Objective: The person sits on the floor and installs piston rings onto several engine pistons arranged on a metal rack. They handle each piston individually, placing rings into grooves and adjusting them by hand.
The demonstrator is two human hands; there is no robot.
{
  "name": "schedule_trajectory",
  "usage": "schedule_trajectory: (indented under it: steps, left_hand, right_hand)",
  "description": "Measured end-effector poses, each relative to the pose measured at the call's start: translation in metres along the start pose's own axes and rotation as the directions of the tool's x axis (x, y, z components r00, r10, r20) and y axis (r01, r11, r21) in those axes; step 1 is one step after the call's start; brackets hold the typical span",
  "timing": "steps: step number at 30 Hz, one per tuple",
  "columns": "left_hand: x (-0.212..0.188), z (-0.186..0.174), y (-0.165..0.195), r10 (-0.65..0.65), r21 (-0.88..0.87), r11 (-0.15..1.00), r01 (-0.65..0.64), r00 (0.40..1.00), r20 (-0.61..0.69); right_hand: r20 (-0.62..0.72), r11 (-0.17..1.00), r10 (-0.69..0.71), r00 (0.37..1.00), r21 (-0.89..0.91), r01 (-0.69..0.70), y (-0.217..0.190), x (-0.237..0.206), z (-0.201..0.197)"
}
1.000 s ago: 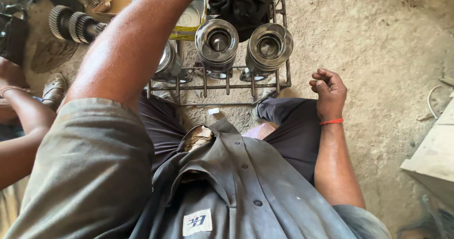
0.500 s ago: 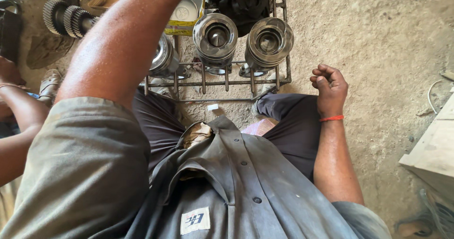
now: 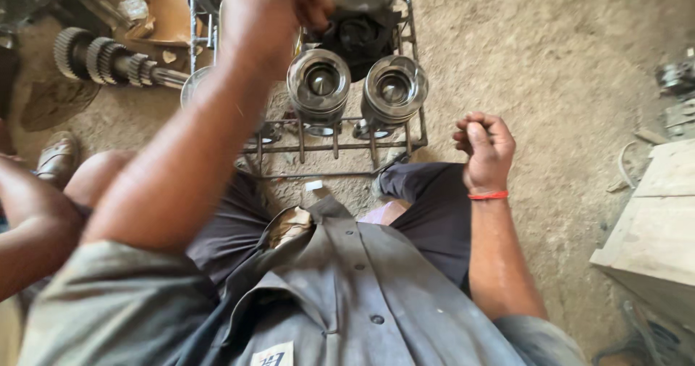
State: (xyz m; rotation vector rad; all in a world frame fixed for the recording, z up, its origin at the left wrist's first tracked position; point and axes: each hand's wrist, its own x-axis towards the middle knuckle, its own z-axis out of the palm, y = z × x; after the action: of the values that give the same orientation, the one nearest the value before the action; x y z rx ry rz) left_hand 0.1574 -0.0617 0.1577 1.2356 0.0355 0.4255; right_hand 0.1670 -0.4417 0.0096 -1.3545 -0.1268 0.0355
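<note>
A: Where's the left hand (image 3: 271,11)?
B: Stretched over the metal rack (image 3: 340,147), above the pistons (image 3: 318,83); blurred, so I cannot tell its grip.
A: And the right hand (image 3: 485,149)?
B: Loosely fisted over the knee, holding nothing.

Two pistons (image 3: 318,83) (image 3: 395,87) stand side by side on the wire rack (image 3: 340,147) straight ahead of your knees. Gear shaft (image 3: 108,65) lies on the ground left of the rack. Wooden box (image 3: 655,228) sits to your right.
</note>
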Motion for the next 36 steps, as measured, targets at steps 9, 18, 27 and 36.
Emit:
schedule_trajectory:
  steps: [9,18,27,36]
  left_hand:
    - [-0.078,0.071,-0.086,-0.33,-0.511,0.792,0.333,0.939,0.099]
    - [-0.095,0.072,-0.092,-0.42,-0.494,0.773,0.397,0.905,0.071]
    - [-0.089,0.063,-0.094,-0.393,-0.402,0.834,0.378,0.918,0.048]
    - [-0.048,0.049,-0.082,-0.221,-0.107,0.955,0.276,0.904,0.366]
  right_hand:
    - [0.221,0.996,-0.047,0.974,0.084,0.03,-0.103,-0.012,0.09]
    - [0.152,0.998,-0.008,0.988,0.068,-0.002,-0.093,-0.02,0.104]
    - [0.196,0.99,-0.066,0.978,0.136,0.04,-0.084,-0.023,0.116]
    - [0.329,0.979,-0.061,0.942,0.204,-0.008,-0.067,-0.033,0.101]
